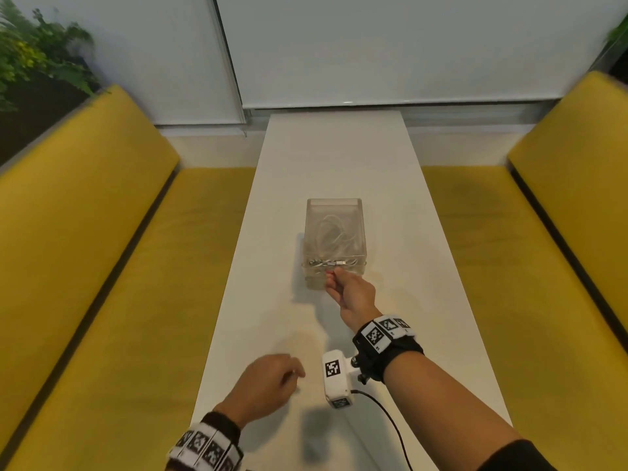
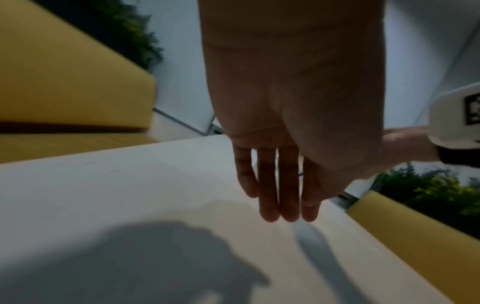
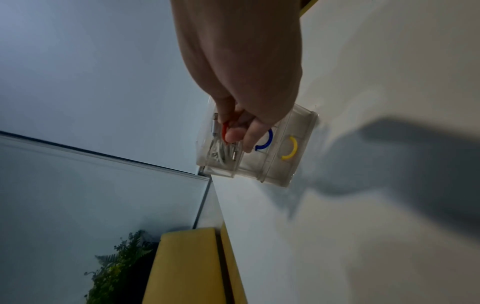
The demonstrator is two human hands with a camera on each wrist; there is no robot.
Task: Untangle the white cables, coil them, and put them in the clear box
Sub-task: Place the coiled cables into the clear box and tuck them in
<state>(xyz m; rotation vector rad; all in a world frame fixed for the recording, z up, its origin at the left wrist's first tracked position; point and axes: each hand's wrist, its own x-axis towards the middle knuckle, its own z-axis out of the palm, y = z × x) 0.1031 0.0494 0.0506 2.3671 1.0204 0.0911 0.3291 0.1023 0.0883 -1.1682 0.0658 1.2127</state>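
With the white cables (image 1: 331, 232) already lying inside the clear box (image 1: 360, 229), we should pull the red handle (image 3: 225, 130) pinched in our right hand (image 1: 350, 294) at the box's near face gently, our left hand (image 1: 268, 382) loose and empty nearer us.

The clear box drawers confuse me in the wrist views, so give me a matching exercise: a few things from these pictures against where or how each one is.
Things:
1. white cables
2. red handle
3. yellow handle
4. left hand

States:
A. untouched, on the drawer nearest the table
B. pinched by the right hand
C. coiled inside the clear box
D. over the table, holding nothing

Pairs: 1-C, 2-B, 3-A, 4-D
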